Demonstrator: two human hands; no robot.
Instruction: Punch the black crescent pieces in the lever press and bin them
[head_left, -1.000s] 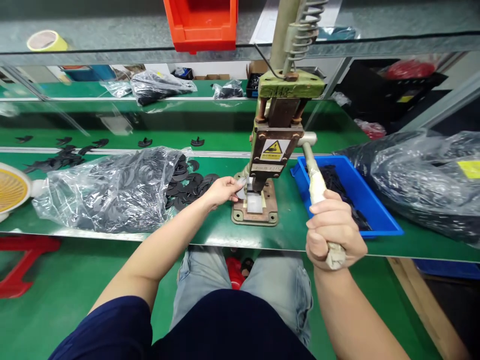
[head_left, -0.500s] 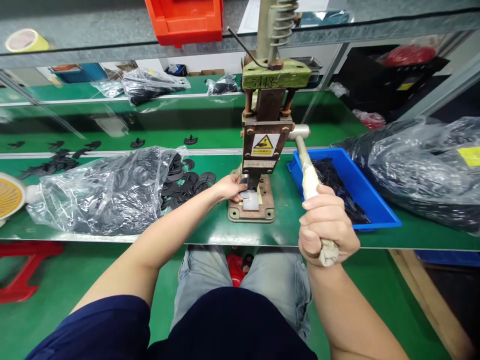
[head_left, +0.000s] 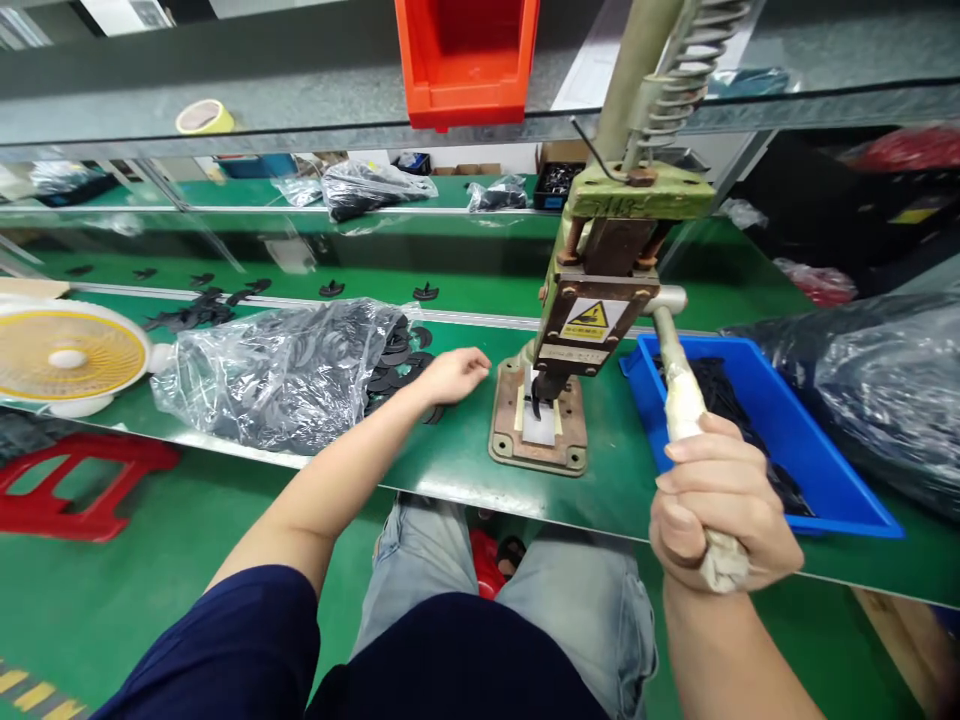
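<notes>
My right hand (head_left: 727, 505) is wrapped round the tape-covered lever handle (head_left: 682, 395) of a green and brown hand press (head_left: 600, 300). A dark curved piece (head_left: 535, 402) lies under the press's punch, on the light metal plate (head_left: 538, 430) of the base. My left hand (head_left: 456, 375) is just left of the base, clear of the punch; its fingers are loosely bent and nothing shows in them. Beside that hand, black curved plastic pieces (head_left: 390, 365) spill from a clear plastic bag (head_left: 277, 375).
A blue bin (head_left: 847, 500) with black parts stands right of the press, beside a large wrapped bag (head_left: 892, 390). At left lies a fan (head_left: 71, 355). An orange bin (head_left: 469, 100) and a tape roll (head_left: 206, 117) sit on the shelf above. Small black pieces (head_left: 426, 292) stand behind the bag.
My left hand has let go of the dark piece under the punch and moved left, off the press base. My right hand stays on the lever. The view has turned left.
</notes>
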